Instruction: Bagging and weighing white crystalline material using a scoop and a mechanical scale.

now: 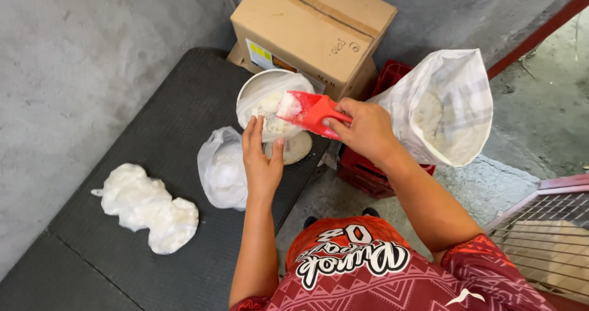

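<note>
Right hand point(367, 130) has a clenched grip on the red scoop point(307, 111), tipping white powder into the bag-lined scale pan point(270, 105) on the dark counter point(153, 163); left hand point(261, 157), fingers released, steadies the liner's edge — best kept there, pouring slowly

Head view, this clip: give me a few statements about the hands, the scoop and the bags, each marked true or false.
1. The right hand holds a red scoop carrying white powder. True.
2. The scoop is over the big open sack. False: it is over the plastic-lined bowl on the scale.
3. The left hand rests flat against the bowl, fingers open. True.
4. The cardboard box stands open. False: it is closed.
5. Tied white bags lie on the dark mat. True.
</note>
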